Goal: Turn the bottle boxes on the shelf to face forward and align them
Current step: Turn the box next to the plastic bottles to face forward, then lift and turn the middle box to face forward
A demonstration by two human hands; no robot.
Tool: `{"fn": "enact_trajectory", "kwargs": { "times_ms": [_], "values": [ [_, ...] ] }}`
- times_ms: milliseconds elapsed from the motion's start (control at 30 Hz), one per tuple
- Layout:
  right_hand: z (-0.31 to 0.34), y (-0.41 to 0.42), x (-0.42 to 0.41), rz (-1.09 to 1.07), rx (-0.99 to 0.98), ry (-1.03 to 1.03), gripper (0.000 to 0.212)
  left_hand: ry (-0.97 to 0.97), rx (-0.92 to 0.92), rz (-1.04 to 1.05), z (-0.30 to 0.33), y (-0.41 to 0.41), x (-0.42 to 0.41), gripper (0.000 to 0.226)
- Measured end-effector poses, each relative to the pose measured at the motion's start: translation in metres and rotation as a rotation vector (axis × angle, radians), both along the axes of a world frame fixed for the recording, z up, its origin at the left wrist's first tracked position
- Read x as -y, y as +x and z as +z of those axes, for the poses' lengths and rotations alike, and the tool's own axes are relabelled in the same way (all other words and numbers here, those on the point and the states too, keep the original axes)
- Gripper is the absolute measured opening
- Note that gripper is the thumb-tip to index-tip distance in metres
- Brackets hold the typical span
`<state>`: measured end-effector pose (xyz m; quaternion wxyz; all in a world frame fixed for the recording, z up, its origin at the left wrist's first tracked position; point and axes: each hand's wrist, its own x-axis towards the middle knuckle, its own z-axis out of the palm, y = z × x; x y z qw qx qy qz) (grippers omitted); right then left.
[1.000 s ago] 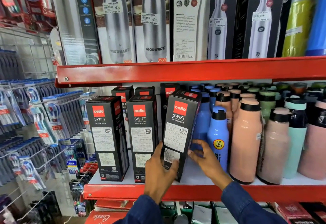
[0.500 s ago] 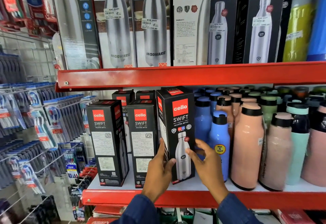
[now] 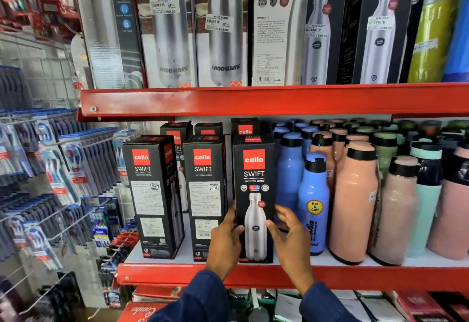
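Head view has us facing a red metal shelf point(image 3: 253, 274) with three tall black cardboard Cello Swift bottle boxes along its front edge. Our left hand point(image 3: 225, 241) presses against the lower left side of the rightmost black box point(image 3: 253, 194), while our right hand point(image 3: 289, 240) sits at its lower right with fingers spread; whether that hand is touching the box or just off it, we cannot tell. This box stands upright, long axis vertical, with its printed steel-bottle picture facing us, near the shelf's front edge.

The middle black box point(image 3: 205, 194) lies just left of our left hand, and the leftmost black box point(image 3: 152, 194) further left again; both show white label panels rather than the bottle picture, so we judge they are not yet turned. The left hand is nearer to them, and the middle box looks like the next to handle.

Behind the front row, more black boxes point(image 3: 245, 128) are mostly hidden. A blue plastic bottle point(image 3: 313, 205) stands just right of our right hand. The bottom of the middle box is partly covered by our left hand.
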<state>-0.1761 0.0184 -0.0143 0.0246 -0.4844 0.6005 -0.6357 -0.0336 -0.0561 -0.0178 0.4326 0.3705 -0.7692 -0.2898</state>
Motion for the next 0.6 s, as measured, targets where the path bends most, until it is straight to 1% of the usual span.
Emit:
{"fn": "enact_trajectory", "kwargs": {
  "times_ms": [100,367,500,600],
  "values": [
    [0.0,-0.002,0.001,0.012,0.013,0.012,0.039,-0.015,0.02,-0.01,0.006,-0.001,-0.003,0.065],
    [0.0,-0.006,-0.001,0.081,0.052,0.059,0.039,-0.012,0.051,0.023,0.007,0.002,-0.003,0.053],
    [0.0,-0.006,-0.004,0.078,0.05,0.074,0.04,-0.015,0.085,0.01,0.013,0.008,-0.014,0.053],
    [0.002,-0.003,-0.01,0.023,0.119,-0.009,0.041,-0.018,0.053,0.013,0.02,0.022,-0.028,0.044]
  ]
}}
